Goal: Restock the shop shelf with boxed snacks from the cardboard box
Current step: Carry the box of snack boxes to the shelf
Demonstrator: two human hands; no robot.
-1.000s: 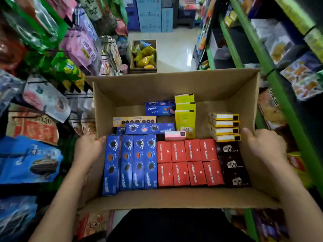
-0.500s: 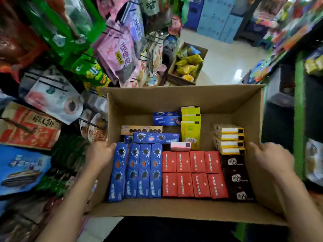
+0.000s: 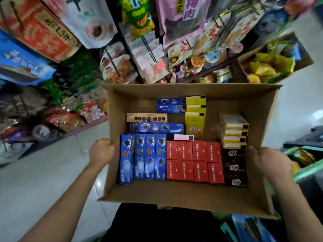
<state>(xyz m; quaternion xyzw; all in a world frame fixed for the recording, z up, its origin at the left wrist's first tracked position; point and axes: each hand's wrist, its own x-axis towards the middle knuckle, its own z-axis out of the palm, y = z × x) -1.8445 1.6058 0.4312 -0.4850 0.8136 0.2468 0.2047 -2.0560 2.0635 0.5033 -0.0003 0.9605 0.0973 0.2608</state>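
since half a second ago the view has swung left, hanging snack bags (image 3: pixel 176 18) now filling the upper frame. left hand (image 3: pixel 102 151) grips the left wall of the open brown cardboard box (image 3: pixel 183 194) at centre frame; blue biscuit boxes (image 3: pixel 145 156), red boxes (image 3: pixel 194 161) (two rows) inside; right hand (image 3: pixel 269 161) grips the right wall.

Pale glossy floor tiles (image 3: pixel 43 186) catch the light. A rack of hanging snack bags (image 3: pixel 139 41) fills the far side, and a second carton of yellow packets (image 3: pixel 272 65) sits on the floor beside it.
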